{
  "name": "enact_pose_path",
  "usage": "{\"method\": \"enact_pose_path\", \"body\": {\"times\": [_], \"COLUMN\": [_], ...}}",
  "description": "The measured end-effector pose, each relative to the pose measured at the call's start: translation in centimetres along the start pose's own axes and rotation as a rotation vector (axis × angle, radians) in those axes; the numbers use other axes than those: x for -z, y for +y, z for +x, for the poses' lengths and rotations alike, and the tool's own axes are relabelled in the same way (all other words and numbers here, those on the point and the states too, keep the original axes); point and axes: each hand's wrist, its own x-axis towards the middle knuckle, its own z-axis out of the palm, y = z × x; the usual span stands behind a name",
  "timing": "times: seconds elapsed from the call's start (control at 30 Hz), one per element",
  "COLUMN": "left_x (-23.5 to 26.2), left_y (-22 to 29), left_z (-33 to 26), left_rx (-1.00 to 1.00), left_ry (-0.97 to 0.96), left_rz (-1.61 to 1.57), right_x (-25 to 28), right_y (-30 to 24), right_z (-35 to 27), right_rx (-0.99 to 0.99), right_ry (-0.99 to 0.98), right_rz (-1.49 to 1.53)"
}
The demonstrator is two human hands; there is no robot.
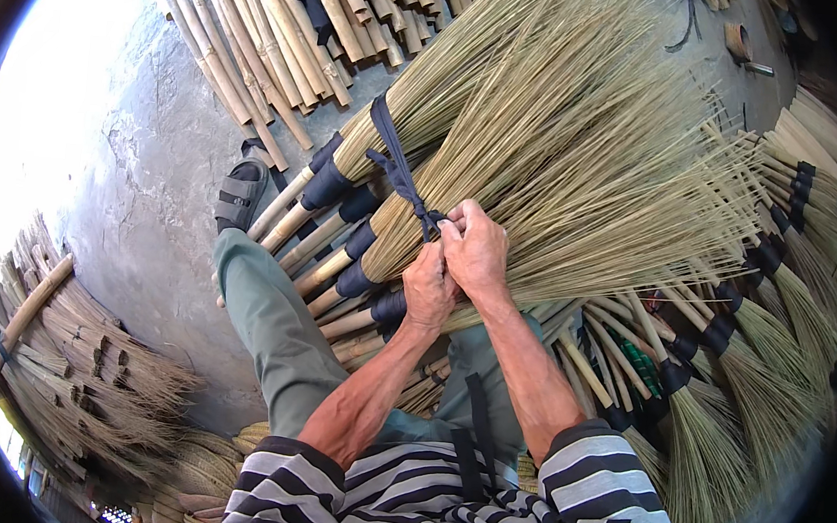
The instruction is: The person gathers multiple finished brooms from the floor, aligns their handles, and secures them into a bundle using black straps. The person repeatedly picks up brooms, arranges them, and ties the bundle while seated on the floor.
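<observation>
A bundle of brooms (564,165) with pale bristles and bamboo handles lies across my lap, bristles fanning to the upper right. Dark wrapping binds each broom where handle meets bristles. Around the bundle runs a dark cloth strip (394,161), with a knot or loop near its lower end. At that knot my left hand (430,287) is closed, its fingers pinching the strip from below. Just beside it, my right hand (476,249) is also closed, thumb and fingertips gripping the strip. The two hands touch or nearly touch, and the strip's ends are partly hidden by the fingers.
Bamboo poles (259,33) lie in rows on the grey concrete floor (140,171) beyond my sandalled foot (241,193). More finished brooms (718,452) are heaped at the right. A stack of loose bristle bunches (66,371) stands at the left behind a wooden bar (25,324).
</observation>
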Motion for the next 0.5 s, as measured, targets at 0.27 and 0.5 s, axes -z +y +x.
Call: {"method": "enact_pose_path", "body": {"times": [0.27, 0.5], "left_x": [-0.06, -0.45], "left_y": [-0.66, -0.91], "left_z": [-0.65, -1.01], "left_rx": [0.096, 0.029], "left_ry": [-0.021, 0.055], "left_rz": [-0.119, -0.026], "right_x": [-0.5, -1.1], "right_y": [0.65, 0.72], "right_z": [0.12, 0.75], "right_rx": [0.283, -0.147], "right_ry": [-0.115, -0.392], "right_rz": [-0.193, -0.006]}}
